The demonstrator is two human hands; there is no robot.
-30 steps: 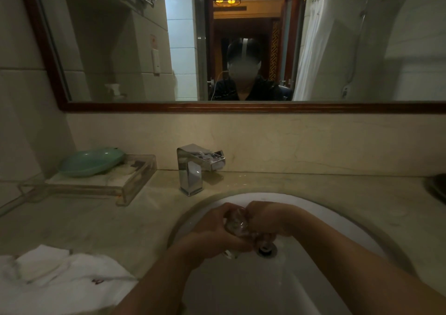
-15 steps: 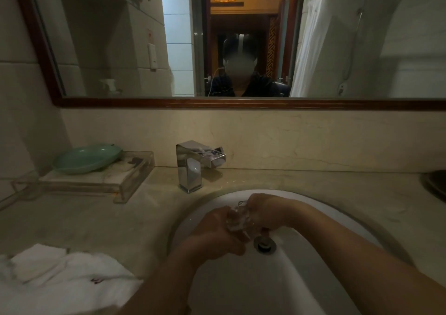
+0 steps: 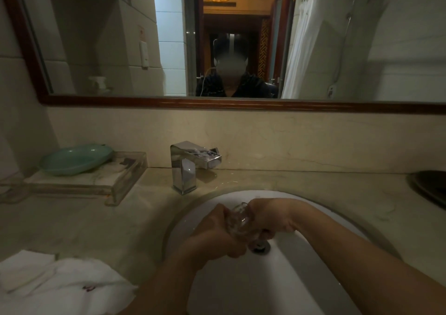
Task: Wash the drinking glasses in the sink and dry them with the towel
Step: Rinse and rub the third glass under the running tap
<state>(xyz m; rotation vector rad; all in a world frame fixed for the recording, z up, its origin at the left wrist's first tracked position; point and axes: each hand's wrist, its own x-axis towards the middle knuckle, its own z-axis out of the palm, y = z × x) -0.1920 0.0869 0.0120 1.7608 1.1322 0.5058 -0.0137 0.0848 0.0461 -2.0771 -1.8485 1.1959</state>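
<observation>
Running beneath the mirror (image 3: 96, 37), marble counter (image 3: 84, 223) holds sink (image 3: 289, 281).

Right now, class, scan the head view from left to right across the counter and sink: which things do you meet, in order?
green dish → faucet → left hand → drinking glass → right hand → dark round object at the right edge.

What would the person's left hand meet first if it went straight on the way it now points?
The drinking glass: the left hand points forward and rightward over the sink and grips it. Just beyond the glass is the right hand, which seems to hold it too; depth is hard to judge.
</observation>
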